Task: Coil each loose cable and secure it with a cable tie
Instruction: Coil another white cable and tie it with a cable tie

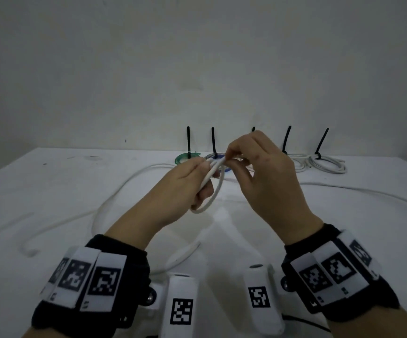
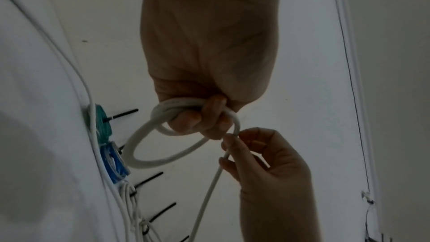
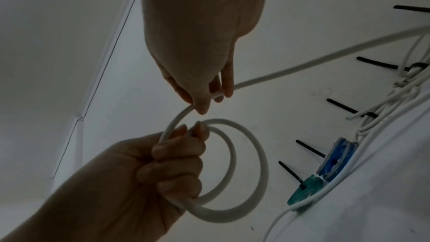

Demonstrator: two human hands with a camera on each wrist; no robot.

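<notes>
A white cable [image 1: 212, 200] is held in the air above the white table [image 1: 51, 191]. My left hand [image 1: 196, 173] grips a couple of its loops [image 3: 257, 163] with curled fingers [image 3: 177, 155]. The coil [image 2: 149, 155] hangs below that fist [image 2: 204, 120]. My right hand [image 1: 234, 154] pinches the free strand [image 3: 302, 65] between thumb and fingers, just beside the left fingertips. In the left wrist view the right hand [image 2: 263, 157] holds the strand [image 2: 209, 190] where it leaves the coil. From there the strand trails away toward the table's right side.
Along the back wall lie a green coil [image 1: 184, 158], a blue coil [image 1: 219, 157] and white coils [image 1: 324, 164], each with an upright black cable tie [image 1: 188, 140]. Loose white cable runs across the table at left [image 1: 114, 196] and right [image 1: 368, 193].
</notes>
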